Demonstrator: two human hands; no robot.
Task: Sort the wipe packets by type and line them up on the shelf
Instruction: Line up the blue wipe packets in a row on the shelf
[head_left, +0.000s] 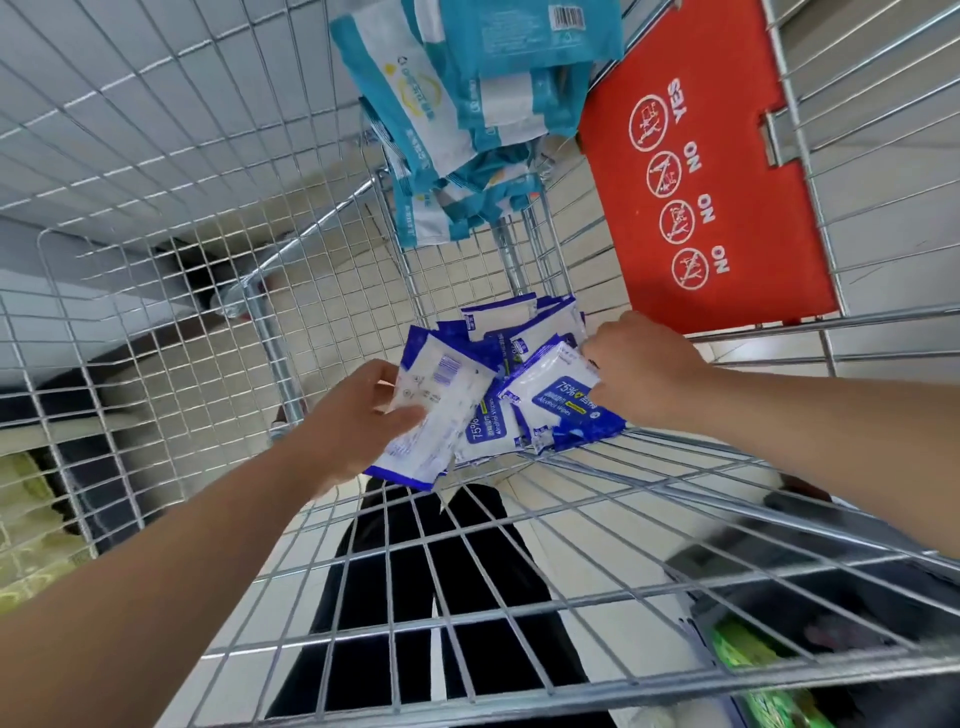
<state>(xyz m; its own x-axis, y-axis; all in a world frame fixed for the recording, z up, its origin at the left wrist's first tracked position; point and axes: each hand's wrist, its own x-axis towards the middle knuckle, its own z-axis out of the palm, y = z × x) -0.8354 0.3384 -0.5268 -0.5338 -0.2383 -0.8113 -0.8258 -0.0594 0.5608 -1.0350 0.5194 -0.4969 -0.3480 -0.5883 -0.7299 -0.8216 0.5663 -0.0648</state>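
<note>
head view, single frame. both hands reach forward into a wire cart (156, 291). left hand (363, 410): fingers under and thumb across a blue-and-white packet (441, 410), gripping it. this packet lies back side up, barcode and fine print showing, its near end sticking out past the hand. right hand (639, 369): fingers curled, pinching the far edge of a second packet (558, 402), which is face up, blue label reading 75% and alcohol wipes. the two held packets sit between the hands, edges near each other; contact between them cannot be told. under and just beyond both hands: a loose heap of blue packets (519, 327) of the same print, overlapping at mixed angles, resting on the wire floor of the cart. well beyond the hands, toward the top of the frame: teal packets (467, 104), teal-and-white, one showing a barcode, piled untidily and well apart from the blue heap. beyond the right hand and to its right: a red panel (727, 171) with white crossed-out pictograms and the words yes, no, no, no. below the forearms, seen through the wire grid: dark trousers (415, 571) and pale floor tiles (566, 525). under the right forearm, below the wire: green packaging (753, 660), blurred, print not legible.
</note>
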